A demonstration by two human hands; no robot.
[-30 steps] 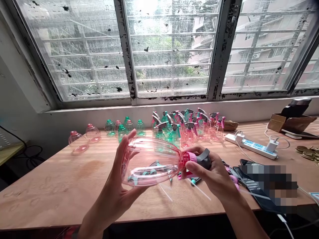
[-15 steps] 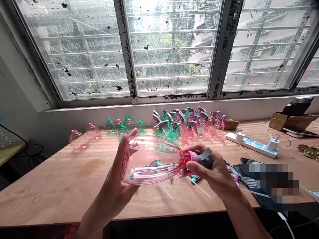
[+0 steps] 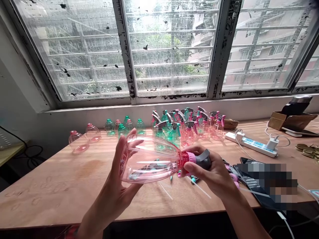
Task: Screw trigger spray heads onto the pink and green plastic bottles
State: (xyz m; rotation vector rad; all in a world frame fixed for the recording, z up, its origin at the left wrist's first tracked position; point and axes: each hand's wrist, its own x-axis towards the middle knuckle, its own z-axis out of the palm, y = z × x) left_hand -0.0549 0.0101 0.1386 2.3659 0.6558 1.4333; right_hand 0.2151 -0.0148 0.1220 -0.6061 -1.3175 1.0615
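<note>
A clear pink spray bottle (image 3: 152, 157) lies sideways in the air above the table, its base to the left. My left hand (image 3: 122, 179) is wrapped around the base end. At the neck, my right hand (image 3: 209, 172) grips the pink collar (image 3: 191, 158) and the grey-and-pink spray head (image 3: 203, 161), which sits on the bottle's mouth. Some of the right fingers are hidden behind the neck. Below and behind the bottle, loose spray heads with white dip tubes (image 3: 199, 187) rest on the table, partly covered by the bottle and my hand.
Finished-looking pink and green spray bottles (image 3: 188, 132) crowd the back of the wooden table (image 3: 62, 186). Several headless bottles (image 3: 79, 142) stand to their left. On the right are a power strip (image 3: 251, 145), a dark phone or tablet (image 3: 259, 196), a cardboard box (image 3: 277, 121) and brass-coloured pieces (image 3: 307, 150).
Both hands keep the same hold on the spray bottle. The bottle has shifted very slightly left and turned a little about its length; the rest of the table looks the same.
</note>
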